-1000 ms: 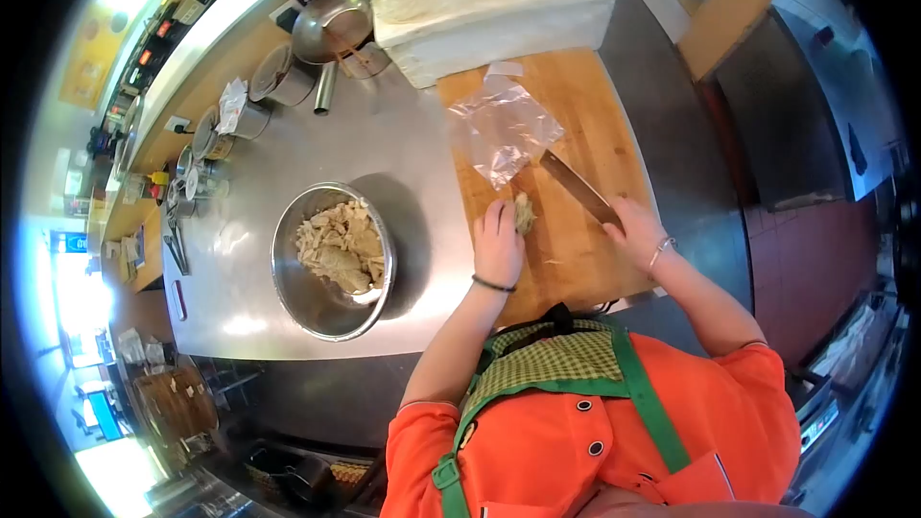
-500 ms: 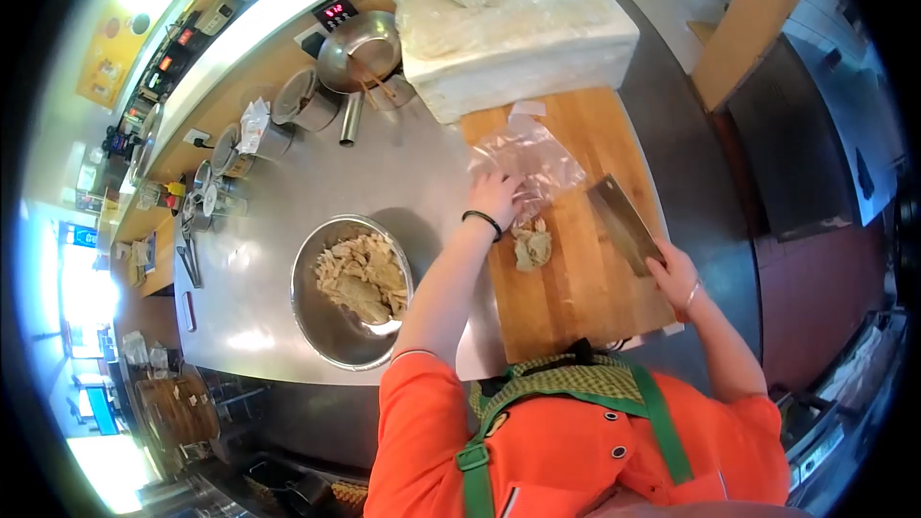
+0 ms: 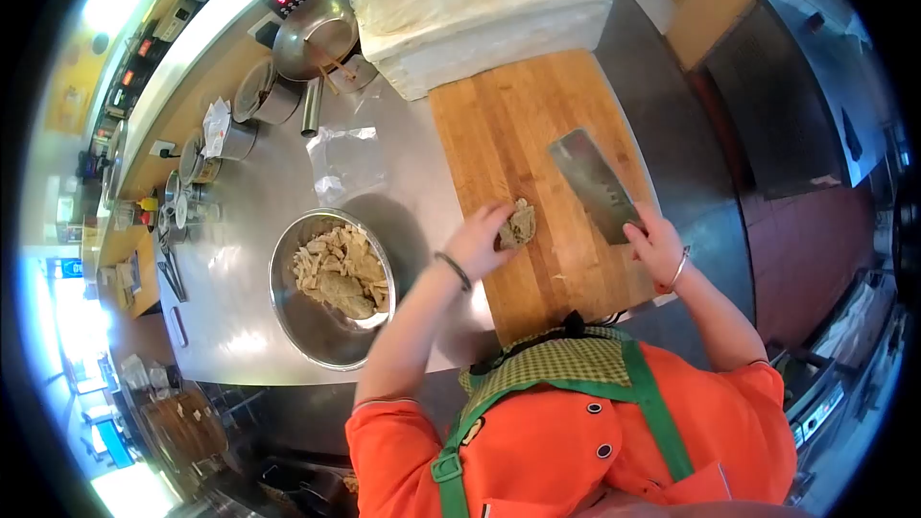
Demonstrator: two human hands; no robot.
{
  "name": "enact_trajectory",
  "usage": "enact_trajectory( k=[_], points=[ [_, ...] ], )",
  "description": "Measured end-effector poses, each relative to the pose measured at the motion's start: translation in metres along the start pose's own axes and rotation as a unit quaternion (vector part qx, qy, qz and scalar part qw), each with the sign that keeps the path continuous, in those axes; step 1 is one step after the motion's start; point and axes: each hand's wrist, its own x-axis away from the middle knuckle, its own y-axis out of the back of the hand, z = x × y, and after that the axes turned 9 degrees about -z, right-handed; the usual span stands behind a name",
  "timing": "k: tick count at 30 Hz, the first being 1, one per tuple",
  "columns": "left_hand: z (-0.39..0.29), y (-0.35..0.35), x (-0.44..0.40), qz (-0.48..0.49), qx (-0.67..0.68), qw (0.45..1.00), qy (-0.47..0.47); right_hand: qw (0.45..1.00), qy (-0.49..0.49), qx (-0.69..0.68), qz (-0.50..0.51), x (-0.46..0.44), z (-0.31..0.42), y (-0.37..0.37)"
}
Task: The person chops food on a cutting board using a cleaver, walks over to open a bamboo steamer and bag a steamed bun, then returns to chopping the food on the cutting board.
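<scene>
A wooden cutting board (image 3: 518,134) lies on the steel counter. On its left part rests a small greyish-beige lump of food (image 3: 519,224). My left hand (image 3: 482,238) is at the lump's left side, fingers bent and touching it; whether it grips the lump is unclear. My right hand (image 3: 658,245) is closed round the handle end of a cleaver (image 3: 593,182), whose broad blade lies over the right part of the board. Left of the board stands a steel bowl (image 3: 288,302) with pale sliced pieces and a larger lump (image 3: 345,294) inside.
A clear plastic bag (image 3: 347,165) lies on the counter (image 3: 235,259) behind the bowl. A white foam box (image 3: 489,48) borders the board's far edge. A pan (image 3: 315,36), lidded containers (image 3: 268,91) and utensils (image 3: 171,273) line the back left.
The plastic bag has gone from the board to the counter on the left. My left hand has come back to the lump. The cleaver remains in my right hand, its blade turned flatter than at first.
</scene>
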Motion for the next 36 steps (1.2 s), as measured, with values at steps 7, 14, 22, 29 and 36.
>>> enact_trajectory(
  k=[7, 14, 22, 29, 36],
  points=[
    [-0.029, -0.081, 0.023, -0.258, 0.051, 0.949, 0.175, 0.952, 0.219, 0.209, 0.04, 0.026, 0.04, -0.027],
    [-0.03, -0.087, 0.024, -0.288, 0.059, 0.942, 0.159, 0.901, 0.182, 0.36, 0.162, 0.036, 0.04, -0.04],
    [-0.032, -0.083, 0.023, -0.29, 0.107, 0.936, 0.169, 0.883, 0.208, 0.382, 0.174, 0.036, 0.045, -0.038],
    [-0.036, -0.078, 0.02, -0.287, 0.125, 0.937, 0.154, 0.867, 0.185, 0.433, 0.163, 0.023, 0.046, -0.074],
    [-0.033, -0.082, 0.021, -0.279, 0.073, 0.944, 0.159, 0.863, 0.155, 0.437, 0.2, 0.01, 0.054, -0.072]
  ],
)
